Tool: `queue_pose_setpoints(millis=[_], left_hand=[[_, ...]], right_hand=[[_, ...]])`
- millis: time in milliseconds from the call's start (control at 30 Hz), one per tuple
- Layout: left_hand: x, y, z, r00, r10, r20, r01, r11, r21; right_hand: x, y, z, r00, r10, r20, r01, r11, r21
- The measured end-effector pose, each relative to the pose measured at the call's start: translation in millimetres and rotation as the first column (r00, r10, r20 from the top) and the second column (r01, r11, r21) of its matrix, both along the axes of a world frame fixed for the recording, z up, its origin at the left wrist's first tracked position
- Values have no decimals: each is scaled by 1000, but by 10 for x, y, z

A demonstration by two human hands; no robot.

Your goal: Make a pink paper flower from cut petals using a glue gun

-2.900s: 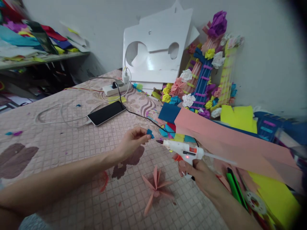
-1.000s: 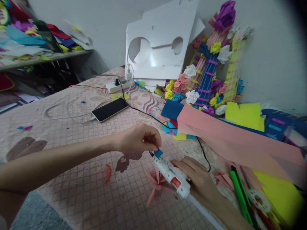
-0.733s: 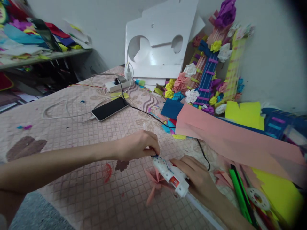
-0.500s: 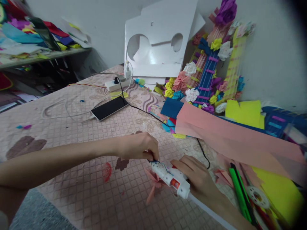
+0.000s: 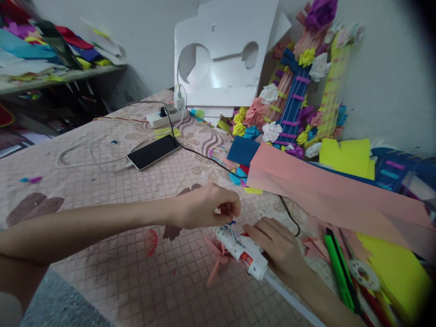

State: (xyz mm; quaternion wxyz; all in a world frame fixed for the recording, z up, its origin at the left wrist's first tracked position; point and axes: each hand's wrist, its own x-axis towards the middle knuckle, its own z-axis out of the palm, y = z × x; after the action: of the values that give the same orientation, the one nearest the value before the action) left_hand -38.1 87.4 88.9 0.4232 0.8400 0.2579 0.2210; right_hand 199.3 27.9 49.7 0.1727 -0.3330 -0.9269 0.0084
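My right hand (image 5: pixel 277 245) is closed around the handle side of a white hot glue gun (image 5: pixel 241 252), which has an orange-red patch and dark blue smears near its front. A thick whitish glue stick (image 5: pixel 293 297) runs out of its back end. My left hand (image 5: pixel 213 206) is curled just above the gun's front end, its fingertips pinching a small dark blue scrap (image 5: pixel 232 223). Beneath the gun, a salmon-pink paper flower (image 5: pixel 218 261) lies on the quilted tablecloth (image 5: pixel 132 281), partly covered.
A phone (image 5: pixel 155 152) on a white cable lies near a power strip (image 5: pixel 165 118). Pink paper (image 5: pixel 327 186) stretches across the right, beside a green cutter knife (image 5: pixel 340 268) and a tape roll (image 5: pixel 364 274). Decorated paper guitars (image 5: pixel 293 106) and cut-out white board (image 5: pixel 225 81) lean on the wall.
My left hand has moved slightly right and up from the gun's front tip, with the blue scrap now showing at its fingers. The right hand and the glue gun have barely moved.
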Motion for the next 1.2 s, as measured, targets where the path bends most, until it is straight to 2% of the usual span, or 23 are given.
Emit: queue_pose_setpoints(millis=[200,533,600,700,800,867,933,1000,1200], left_hand=[[45,13,-37,987,-134,-88,148,973,174],[85,9,-76,949,-277,-154,306,926,220],[77,15,-81,952,-264,-158,298,916,269],[25,65,-87,986,-125,-114,157,928,338],[-34,111,-58,999,31,-45,-18,965,260],[-36,94,-22,998,55,-7,-54,989,138],[1,38,12,1000,26,9,-27,998,57],[59,-28,32,999,-37,-3,37,999,35],[142,-112,48,980,-198,-6,196,967,161]], right_hand=[[6,1,5,999,5,34,-6,999,39],[-28,3,12,998,31,52,-35,996,79],[-25,3,7,999,20,35,-23,996,88],[-7,2,-3,1000,-5,10,4,996,84],[7,-2,-5,1000,-16,13,15,998,60],[7,-3,-5,1000,-11,20,10,998,58],[3,0,-6,1000,-9,22,8,998,68],[-2,6,-8,1000,-4,17,3,997,78],[3,20,-5,998,30,-48,-25,995,98]])
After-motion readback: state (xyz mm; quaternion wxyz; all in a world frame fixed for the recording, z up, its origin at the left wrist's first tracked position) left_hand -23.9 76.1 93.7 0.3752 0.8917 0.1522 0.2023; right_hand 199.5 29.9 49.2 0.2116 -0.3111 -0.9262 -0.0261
